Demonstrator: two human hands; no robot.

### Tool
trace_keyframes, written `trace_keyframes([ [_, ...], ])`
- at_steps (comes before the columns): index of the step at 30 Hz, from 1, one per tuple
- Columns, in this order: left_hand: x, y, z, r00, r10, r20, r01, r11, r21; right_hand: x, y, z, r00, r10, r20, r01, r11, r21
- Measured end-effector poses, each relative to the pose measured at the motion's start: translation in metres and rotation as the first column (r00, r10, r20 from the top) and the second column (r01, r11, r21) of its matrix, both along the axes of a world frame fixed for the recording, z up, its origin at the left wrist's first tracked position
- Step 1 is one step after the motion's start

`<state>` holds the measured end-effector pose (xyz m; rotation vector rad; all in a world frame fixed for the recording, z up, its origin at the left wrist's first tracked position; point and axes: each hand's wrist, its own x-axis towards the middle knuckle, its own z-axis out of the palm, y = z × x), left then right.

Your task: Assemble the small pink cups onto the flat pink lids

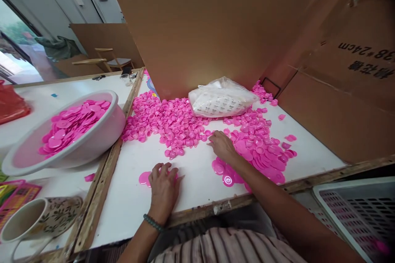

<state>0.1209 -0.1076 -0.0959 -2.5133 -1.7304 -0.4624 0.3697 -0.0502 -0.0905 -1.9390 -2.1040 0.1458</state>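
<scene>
My left hand [163, 187] lies palm down near the table's front edge, its fingers curled over flat pink discs [143, 178] that peek out on its left. My right hand [222, 146] reaches toward the middle of the table, fingers bent at the edge of a heap of small pink caps [168, 121]. What its fingertips hold, if anything, is hidden. A pile of larger flat pink discs [262, 156] spreads out to the right of that hand.
A clear plastic bag [220, 98] of white pieces sits behind the caps. Cardboard walls [197, 24] close the back and right. A white basin [101, 135] of pink discs stands left, a mug [37, 220] below it, a grey crate [354, 209] lower right.
</scene>
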Motion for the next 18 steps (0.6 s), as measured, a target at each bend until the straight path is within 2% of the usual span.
trace_keyframes([
  [3,-0.004,-0.001,-0.002,0.998,0.056,0.013,-0.056,0.998,0.010,0.001,-0.022,0.001,0.998,0.049,-0.039,-0.048,0.998,0.033],
  [5,0.000,0.000,-0.001,0.998,0.037,0.052,-0.038,0.999,0.020,0.004,-0.041,0.002,0.991,0.123,-0.052,-0.124,0.992,-0.016],
  [7,0.009,0.003,0.001,0.994,-0.032,0.108,0.032,0.999,0.008,0.007,-0.057,0.001,0.985,0.171,-0.037,-0.173,0.981,-0.089],
  [10,0.032,0.009,0.003,0.960,-0.155,0.233,0.177,0.982,-0.074,0.009,-0.068,-0.003,0.987,0.155,-0.035,-0.159,0.974,-0.159],
  [13,0.056,0.016,-0.002,0.906,-0.159,0.393,0.272,0.929,-0.251,0.008,-0.070,-0.007,0.988,0.101,-0.115,-0.122,0.973,-0.194],
  [18,0.083,0.027,-0.017,0.791,0.001,0.612,0.386,0.775,-0.500,-0.001,-0.069,-0.012,0.962,0.024,-0.270,-0.074,0.982,-0.174],
])
